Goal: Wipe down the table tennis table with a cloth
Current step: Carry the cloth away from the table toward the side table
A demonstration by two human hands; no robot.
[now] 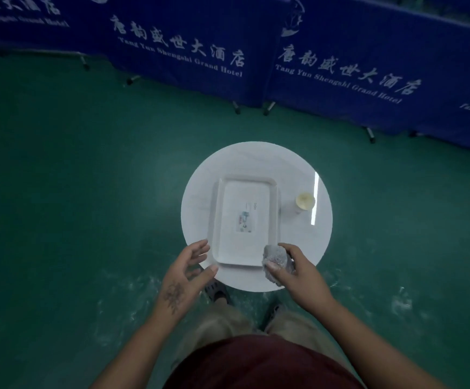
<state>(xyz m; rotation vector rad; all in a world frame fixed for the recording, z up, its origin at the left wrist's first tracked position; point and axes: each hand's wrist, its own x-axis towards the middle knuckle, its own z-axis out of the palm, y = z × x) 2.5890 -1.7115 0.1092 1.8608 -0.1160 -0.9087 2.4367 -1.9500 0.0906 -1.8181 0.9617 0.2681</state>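
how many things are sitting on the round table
2: a white tray in the middle and a small pale cup right of it. The cloth is gripped by the right hand, so not counted.

So a small round white table [298, 164] with a glossy top is set on a green floor [87, 192]. Only two things are parked directly on it. A white rectangular tray [217, 220] is laid roughly mid-table, its near short edge close to the table's near rim. A little cup [304, 203] with something pale yellow inside is stood to the tray's right, clearly apart from it.
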